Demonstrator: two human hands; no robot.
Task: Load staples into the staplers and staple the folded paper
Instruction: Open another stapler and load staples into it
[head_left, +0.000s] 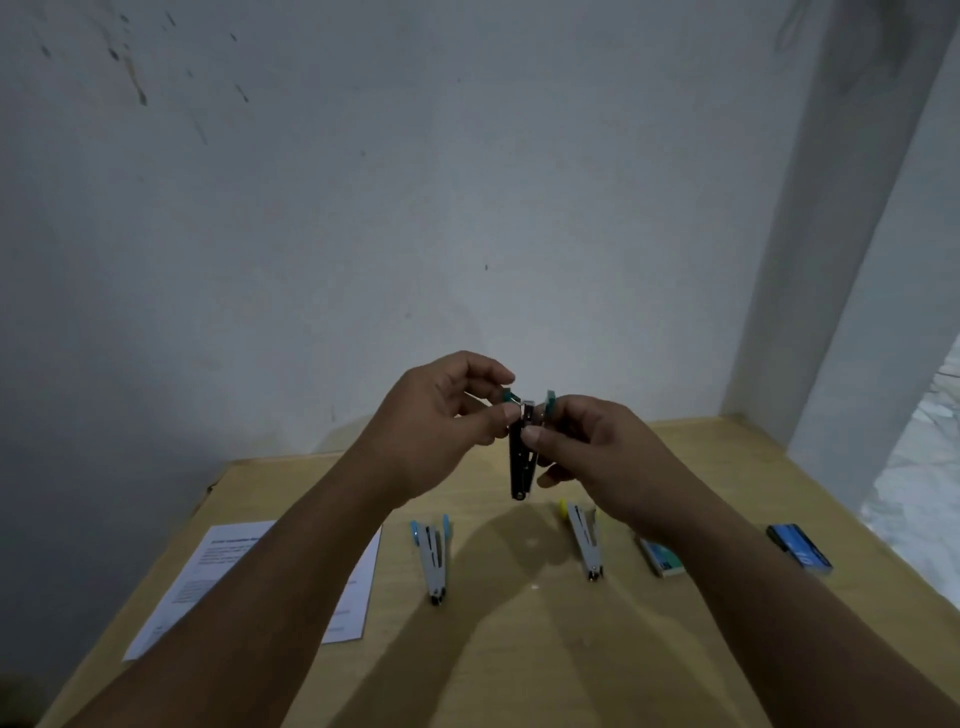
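Wooden table (519, 675): paper (208, 571), two staplers (434, 561), two staple boxes (662, 558).

One wide-angle head view looks forward and down from the near edge of the bench (519, 649), close above it, facing the far wall (415, 208); both forearms reach in from the near left and right corners

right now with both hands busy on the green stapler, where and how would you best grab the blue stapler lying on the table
Probably by the narrow hinged end of the blue stapler, nearest the person, coming from above with thumb and fingers across its sides. It lies flat and splayed open on the table, arms spreading toward the wall, so the joined end is the one compact part to pinch.
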